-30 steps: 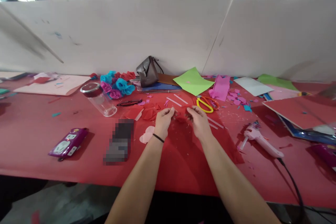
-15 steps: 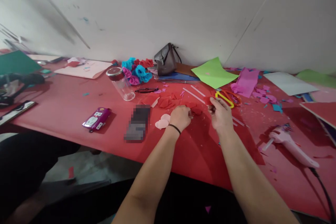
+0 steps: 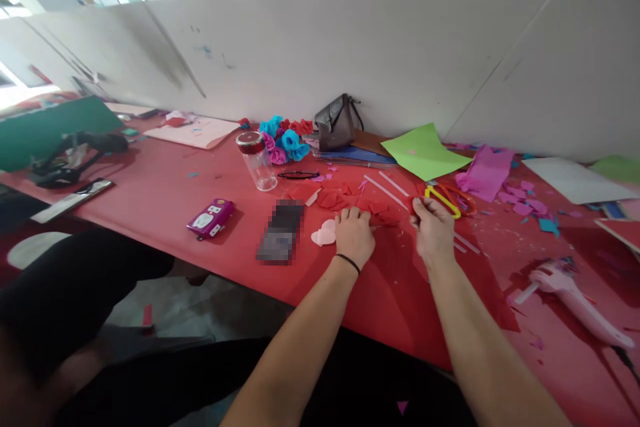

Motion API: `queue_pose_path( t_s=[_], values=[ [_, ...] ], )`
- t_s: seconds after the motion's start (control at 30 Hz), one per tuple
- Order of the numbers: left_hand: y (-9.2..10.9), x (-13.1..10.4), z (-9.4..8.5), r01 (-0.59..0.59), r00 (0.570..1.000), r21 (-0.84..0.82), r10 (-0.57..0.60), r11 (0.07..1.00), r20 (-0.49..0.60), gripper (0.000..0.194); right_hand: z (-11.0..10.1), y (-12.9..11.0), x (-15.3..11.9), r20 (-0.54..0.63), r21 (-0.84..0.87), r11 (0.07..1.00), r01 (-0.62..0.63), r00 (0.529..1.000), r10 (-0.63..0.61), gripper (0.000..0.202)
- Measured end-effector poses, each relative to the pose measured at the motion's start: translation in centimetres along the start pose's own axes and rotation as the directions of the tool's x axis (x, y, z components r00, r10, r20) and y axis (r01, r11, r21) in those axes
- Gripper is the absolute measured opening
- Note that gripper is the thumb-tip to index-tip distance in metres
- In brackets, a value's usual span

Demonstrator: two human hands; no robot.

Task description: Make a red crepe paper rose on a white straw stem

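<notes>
My left hand [image 3: 354,239], a dark band on its wrist, lies palm down with its fingers resting on the pile of cut red paper pieces [image 3: 334,199]. Next to it on the left are round pale pink paper pieces [image 3: 325,233]. My right hand [image 3: 434,228] is closed in a pinch on a small red paper piece [image 3: 411,204]; the curled fingers hide most of it. Yellow-handled scissors [image 3: 444,203] lie just beyond the right hand. White glue sticks [image 3: 386,191] rest between the hands and the back of the table.
A pink glue gun [image 3: 575,303] lies at right, its cord trailing. To the left are a blurred-out phone [image 3: 281,232], a purple power socket [image 3: 211,219] and a glass jar [image 3: 259,163]. Behind stand paper flowers [image 3: 290,141], a dark bag [image 3: 337,123] and green paper [image 3: 427,152].
The view has swung left and up. My left hand has gone from bent, gathered fingers to lying flatter on the red pieces. My right hand keeps its pinch.
</notes>
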State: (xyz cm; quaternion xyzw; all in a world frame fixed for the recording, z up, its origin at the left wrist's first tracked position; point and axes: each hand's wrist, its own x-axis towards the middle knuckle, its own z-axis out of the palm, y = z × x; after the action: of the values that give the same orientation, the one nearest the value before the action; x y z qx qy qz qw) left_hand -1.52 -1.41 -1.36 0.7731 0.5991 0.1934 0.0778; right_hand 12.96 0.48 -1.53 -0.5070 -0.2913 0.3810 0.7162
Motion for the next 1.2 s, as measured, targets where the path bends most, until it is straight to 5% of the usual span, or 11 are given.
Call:
queue_pose_path(
  t_s=[0.6, 0.93, 1.07, 1.2],
  values=[
    [0.8, -0.1, 0.5, -0.182, 0.982, -0.013, 0.182, 0.983, 0.051, 0.031, 0.2, -0.1, 0.1, -0.081, -0.025, 0.995, 0.096, 0.992, -0.098, 0.034],
    [0.8, -0.4, 0.7, -0.066, 0.998, -0.196, 0.066, 0.978, -0.004, 0.055, 0.1, -0.2, -0.4, -0.14, -0.117, 0.957, 0.265, 0.95, -0.28, 0.028],
    [0.6, -0.1, 1.2, -0.067, 0.993, -0.314, 0.032, 0.947, -0.115, 0.05, 0.0, 0.3, -0.6, 0.07, -0.043, 0.988, 0.149, 0.987, -0.146, 0.028],
    [0.5, 0.0, 1.9, -0.151, 0.978, -0.374, 0.084, 0.915, -0.191, 0.043, -0.2, 0.9, -0.5, 0.306, -0.088, 0.993, 0.082, 0.951, -0.051, 0.026]
  ],
)
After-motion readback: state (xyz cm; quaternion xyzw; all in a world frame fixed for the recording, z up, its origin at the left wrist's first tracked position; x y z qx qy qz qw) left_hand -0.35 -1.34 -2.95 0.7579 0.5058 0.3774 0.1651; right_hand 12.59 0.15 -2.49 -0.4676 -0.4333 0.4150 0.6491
